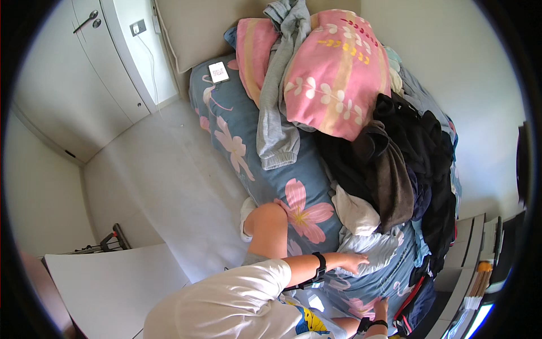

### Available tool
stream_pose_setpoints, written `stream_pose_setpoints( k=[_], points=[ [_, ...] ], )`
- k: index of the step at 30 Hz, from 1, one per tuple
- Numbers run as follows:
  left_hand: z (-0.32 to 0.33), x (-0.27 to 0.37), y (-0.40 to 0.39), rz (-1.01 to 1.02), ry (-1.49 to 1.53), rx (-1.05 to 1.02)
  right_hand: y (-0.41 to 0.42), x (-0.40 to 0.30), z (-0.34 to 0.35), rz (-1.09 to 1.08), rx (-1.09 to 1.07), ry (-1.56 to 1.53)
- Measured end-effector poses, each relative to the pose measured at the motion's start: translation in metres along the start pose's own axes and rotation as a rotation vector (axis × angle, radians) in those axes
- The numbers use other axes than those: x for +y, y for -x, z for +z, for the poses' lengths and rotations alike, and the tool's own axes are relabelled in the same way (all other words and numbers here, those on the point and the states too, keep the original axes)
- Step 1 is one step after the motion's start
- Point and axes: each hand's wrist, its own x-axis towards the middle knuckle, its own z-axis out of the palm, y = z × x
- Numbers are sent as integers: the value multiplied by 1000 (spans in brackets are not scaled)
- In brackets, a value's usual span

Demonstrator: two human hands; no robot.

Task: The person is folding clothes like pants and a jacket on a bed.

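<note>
My left hand (355, 262), with a black strap on its wrist, touches the edge of a pale grey-white crumpled cloth (377, 251). Whether its fingers grip the fabric cannot be made out. Nearer to my body, my right hand (382, 306) is at the blue flower-patterned bed sheet (389, 279), its fingers partly hidden. A cream garment (355, 209) lies beside the grey-white cloth. Brown fabric (391, 186) and a heap of black clothes (427, 148) lie beyond it.
Grey sweatpants (275, 110) drape beside a pink patterned blanket (338, 84). A phone (218, 72) with its screen lit lies near the headboard (203, 29). Shelving (459, 245) stands by the bed. A white board or tabletop (114, 288) is behind me, and a door (80, 68) is beyond the floor.
</note>
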Motion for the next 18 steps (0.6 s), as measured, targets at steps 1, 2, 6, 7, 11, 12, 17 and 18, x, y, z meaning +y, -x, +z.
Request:
stream_pose_setpoints(
  k=[1, 2, 6, 7, 11, 12, 17, 18],
  points=[
    [-1, -1, -1, 7, 1, -12, -1, 1, 2, -18, 7, -25],
    [-2, -3, -1, 14, -30, -8, -2, 2, 6, -119, 74, 26],
    [2, -12, -6, 55, -17, 0, -8, 0, 13, -72, 132, -100],
    [4, -14, -8, 68, -26, -4, -11, -2, 13, -66, 109, -72],
    [12, -25, -13, 129, -12, 39, -26, -3, 10, -60, 23, 20],
    [13, -27, -14, 142, -27, 57, -31, -2, 11, -62, 1, 41],
    [13, -19, -6, 121, -88, 95, -53, 9, 12, -83, -152, 193],
    [13, -14, -3, 118, -123, 122, -54, 9, 10, -90, -220, 254]
  ],
)
